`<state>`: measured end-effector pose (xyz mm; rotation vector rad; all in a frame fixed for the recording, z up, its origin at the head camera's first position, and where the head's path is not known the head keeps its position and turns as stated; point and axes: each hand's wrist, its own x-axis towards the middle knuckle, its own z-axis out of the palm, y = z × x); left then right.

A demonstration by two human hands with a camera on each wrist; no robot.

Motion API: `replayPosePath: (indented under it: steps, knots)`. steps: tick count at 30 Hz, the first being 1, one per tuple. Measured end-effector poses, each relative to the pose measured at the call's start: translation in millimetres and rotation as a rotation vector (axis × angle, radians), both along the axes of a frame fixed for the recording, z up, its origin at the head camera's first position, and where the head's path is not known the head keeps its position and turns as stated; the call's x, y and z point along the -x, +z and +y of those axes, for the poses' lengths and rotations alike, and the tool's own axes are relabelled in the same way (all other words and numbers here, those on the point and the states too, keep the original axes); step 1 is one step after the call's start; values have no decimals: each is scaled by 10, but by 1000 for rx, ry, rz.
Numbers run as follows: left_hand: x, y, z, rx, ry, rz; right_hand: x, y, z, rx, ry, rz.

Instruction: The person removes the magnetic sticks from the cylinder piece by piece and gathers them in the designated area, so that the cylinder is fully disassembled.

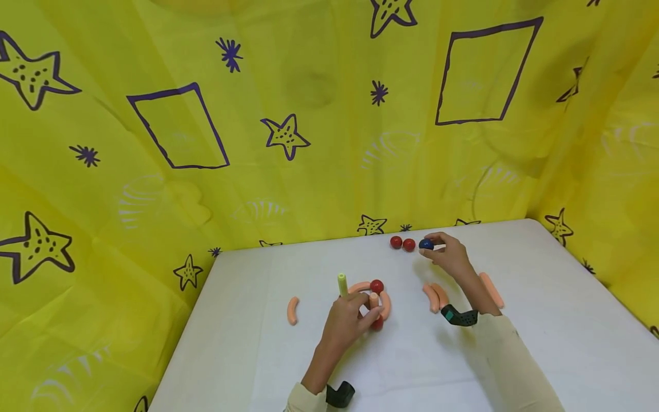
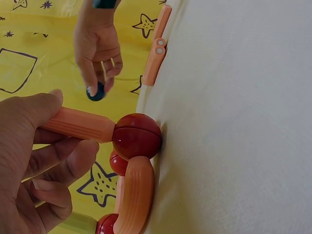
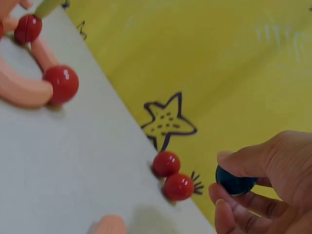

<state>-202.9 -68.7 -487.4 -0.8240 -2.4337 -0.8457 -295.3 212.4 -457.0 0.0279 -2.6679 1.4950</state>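
My left hand (image 1: 344,321) pinches a straight orange stick (image 2: 80,124) that stands upright on a red ball (image 2: 137,136). This ball belongs to a joined frame of red balls and curved orange sticks (image 1: 385,306) lying on the table. A light green stick (image 1: 342,283) stands up from another of its balls, behind my left fingers. At the table's back, my right hand (image 1: 454,256) holds a dark blue ball (image 3: 235,184) between thumb and fingers. Just left of it sit two loose red balls (image 1: 409,245). My left hand hides part of the frame in the head view.
Two short curved orange sticks (image 1: 431,298) lie side by side right of the frame. A longer straight orange stick (image 1: 491,290) lies beyond my right forearm, and one curved orange piece (image 1: 292,311) is at the left. A yellow patterned cloth (image 1: 319,189) borders the white table (image 1: 231,355).
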Motion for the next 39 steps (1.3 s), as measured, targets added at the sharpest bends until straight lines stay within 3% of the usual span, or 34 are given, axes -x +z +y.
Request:
replayPosePath:
  steps: [11, 18, 39]
  knots:
    - [-3, 7, 3, 1, 16, 0, 371, -246, 86, -68, -8, -168]
    - [-10, 3, -4, -23, -15, -15, 500, -359, 99, -63, -16, -247]
    - [13, -35, -5, -15, 4, 38, 578, -428, 124, 30, 11, -213]
